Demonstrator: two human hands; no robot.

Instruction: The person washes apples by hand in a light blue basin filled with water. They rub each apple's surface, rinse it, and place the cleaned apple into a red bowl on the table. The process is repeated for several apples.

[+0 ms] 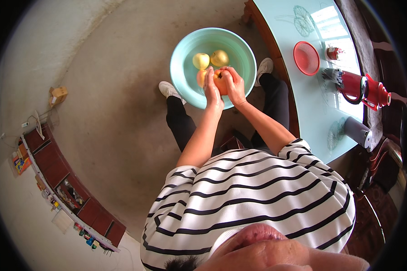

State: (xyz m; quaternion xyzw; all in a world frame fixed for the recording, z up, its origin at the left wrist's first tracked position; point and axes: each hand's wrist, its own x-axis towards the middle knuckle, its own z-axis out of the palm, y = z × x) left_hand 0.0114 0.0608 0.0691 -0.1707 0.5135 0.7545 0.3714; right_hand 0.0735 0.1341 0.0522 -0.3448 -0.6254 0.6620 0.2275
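Note:
A large light-green plastic basin (183, 78) stands before me, between my feet. My left hand (212, 88) and my right hand (234, 84) hold a reddish-yellow apple (220, 84) between them, over the near part of the basin. My left palm lies flat along the apple's left side, while my right fingers curl over its top and right side. Two yellow apples, one at the left (201, 61) and one at the right (219, 58), lie in the basin beyond my hands. Another yellow-red apple (200, 78) shows beside my left hand, partly hidden by it.
At the right, a glass-topped table (312, 125) bears a red plastic basket (306, 58), a red thermos flask (352, 84) and a grey lidded container (356, 131). A small cardboard box (58, 95) lies on the floor at left, near a long dark-red cabinet (51, 157).

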